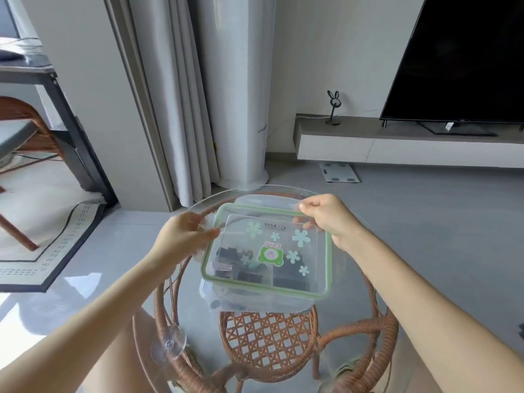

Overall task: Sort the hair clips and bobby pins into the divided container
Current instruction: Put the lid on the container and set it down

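Note:
A clear lid [312, 268] with a green rim, flower stickers and a frog sticker hovers tilted over the clear divided container [255, 303] on the round glass table. My left hand [184, 236] pinches the lid's left edge. At the lid's far right corner my right hand [329, 217] grips the rim. Dark hair clips and bobby pins [241, 270] show through the lid, lying in the container's compartments; how they are divided is blurred.
The glass tabletop [354, 321] rests on a rattan frame [266, 344], with a clear suction cup [168, 350] at its near left. Beyond stand curtains [175, 95], a low TV shelf [397, 143] with a television, a floor scale [338, 172], a rug and chair at left.

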The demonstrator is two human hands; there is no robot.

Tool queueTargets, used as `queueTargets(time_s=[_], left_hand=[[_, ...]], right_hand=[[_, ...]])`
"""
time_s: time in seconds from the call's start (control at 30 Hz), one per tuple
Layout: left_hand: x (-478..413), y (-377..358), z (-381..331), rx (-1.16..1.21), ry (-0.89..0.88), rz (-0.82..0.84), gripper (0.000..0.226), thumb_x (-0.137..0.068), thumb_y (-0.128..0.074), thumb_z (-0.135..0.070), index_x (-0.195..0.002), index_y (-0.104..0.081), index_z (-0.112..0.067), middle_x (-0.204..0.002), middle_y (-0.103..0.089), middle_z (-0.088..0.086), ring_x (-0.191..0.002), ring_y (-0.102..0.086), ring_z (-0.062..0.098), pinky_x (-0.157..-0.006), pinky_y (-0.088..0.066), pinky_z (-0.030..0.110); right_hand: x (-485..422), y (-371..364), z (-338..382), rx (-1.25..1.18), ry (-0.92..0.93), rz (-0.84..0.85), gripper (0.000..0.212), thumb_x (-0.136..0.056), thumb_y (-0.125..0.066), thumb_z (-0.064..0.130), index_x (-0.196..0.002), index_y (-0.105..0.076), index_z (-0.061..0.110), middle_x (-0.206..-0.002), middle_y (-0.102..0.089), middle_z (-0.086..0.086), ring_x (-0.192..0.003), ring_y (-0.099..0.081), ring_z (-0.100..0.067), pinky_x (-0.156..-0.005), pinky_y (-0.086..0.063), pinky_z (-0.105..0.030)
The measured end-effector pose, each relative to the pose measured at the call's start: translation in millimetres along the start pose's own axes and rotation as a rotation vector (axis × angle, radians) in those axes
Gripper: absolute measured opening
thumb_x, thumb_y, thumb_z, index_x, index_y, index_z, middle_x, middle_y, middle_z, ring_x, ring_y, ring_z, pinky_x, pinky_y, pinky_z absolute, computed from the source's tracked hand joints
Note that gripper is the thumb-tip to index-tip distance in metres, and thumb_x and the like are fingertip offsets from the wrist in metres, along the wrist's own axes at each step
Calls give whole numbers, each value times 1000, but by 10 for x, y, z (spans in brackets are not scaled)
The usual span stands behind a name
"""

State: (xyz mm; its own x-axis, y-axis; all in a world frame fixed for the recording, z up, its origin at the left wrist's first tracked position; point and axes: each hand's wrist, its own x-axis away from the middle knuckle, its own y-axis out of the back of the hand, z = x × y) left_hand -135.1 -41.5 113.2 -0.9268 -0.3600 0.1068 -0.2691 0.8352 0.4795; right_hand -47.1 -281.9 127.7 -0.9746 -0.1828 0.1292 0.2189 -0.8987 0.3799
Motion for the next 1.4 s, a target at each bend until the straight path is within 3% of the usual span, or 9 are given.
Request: queueTargets(time_s=[0.1,0.2,0.3,0.5,0.8,1.0,1.13,1.27,1.4], left_hand=[[44,-25,180,-18,63,72,27,-76,-74,-10,-94,-60,5,-70,-66,13,-44,-58,12,-49,-51,26],[41,-37,271,9,133,73,27,-76,-73,-7,-95,-60,6,-75,-65,16,-51,-59,18,-53,-52,27],[20,-54,293,30,157,64,28,-76,-73,-8,-96,-60,7,-72,-63,11,-45,-58,11,-44,-50,18],[-23,-74,312,77,189,69,23,-77,-72,-8,-92,-59,3,-63,-59,8,-46,-53,14,-47,-47,23],[-72,-47,308,166,198,83,16,-77,-72,-10,-87,-60,-5,-82,-66,14,-69,-63,27,-72,-56,39],[-53,-35,341,135,228,99,21,-77,-72,-11,-91,-61,0,-88,-67,22,-76,-64,30,-85,-54,53],[-54,-52,348,143,234,118,22,-79,-71,-11,-93,-60,2,-87,-67,21,-75,-64,29,-86,-55,52],[-56,-73,341,131,242,129,24,-82,-68,-11,-100,-57,1,-93,-67,20,-79,-66,30,-84,-56,47],[-52,-86,332,125,235,144,17,-85,-64,-13,-96,-55,-4,-86,-65,13,-67,-63,20,-65,-58,29]], right_hand=[[-78,-176,-244,157,5,-16,13,-90,-54,17,-85,-65,14,-91,-71,-5,-77,-68,-25,-75,-55,-38],[-96,-290,-357,346,-1,-66,20,-89,-55,30,-87,-67,14,-96,-70,-3,-92,-63,-26,-87,-49,-41],[-100,-361,-385,394,5,-86,21,-91,-51,33,-92,-62,15,-96,-66,0,-93,-60,-24,-81,-47,-36],[-185,-383,-405,425,-3,-79,24,-92,-49,33,-92,-62,13,-99,-66,-2,-94,-60,-25,-83,-48,-37],[-245,-355,-389,366,15,-82,31,-91,-51,30,-81,-61,2,-92,-69,-11,-91,-62,-30,-86,-49,-43],[-264,-389,-399,416,11,-74,29,-91,-51,32,-73,-60,11,-92,-69,-5,-94,-61,-30,-86,-48,-42],[-286,-385,-412,443,16,-69,31,-92,-50,31,-87,-63,3,-96,-69,-10,-94,-61,-30,-86,-48,-42],[-314,-404,-474,542,16,-90,25,-92,-48,36,-86,-61,15,-95,-67,-4,-92,-60,-27,-79,-49,-36],[-303,-427,-497,535,130,-126,22,-91,-48,34,-95,-59,15,-95,-65,-2,-90,-59,-23,-75,-47,-33]])
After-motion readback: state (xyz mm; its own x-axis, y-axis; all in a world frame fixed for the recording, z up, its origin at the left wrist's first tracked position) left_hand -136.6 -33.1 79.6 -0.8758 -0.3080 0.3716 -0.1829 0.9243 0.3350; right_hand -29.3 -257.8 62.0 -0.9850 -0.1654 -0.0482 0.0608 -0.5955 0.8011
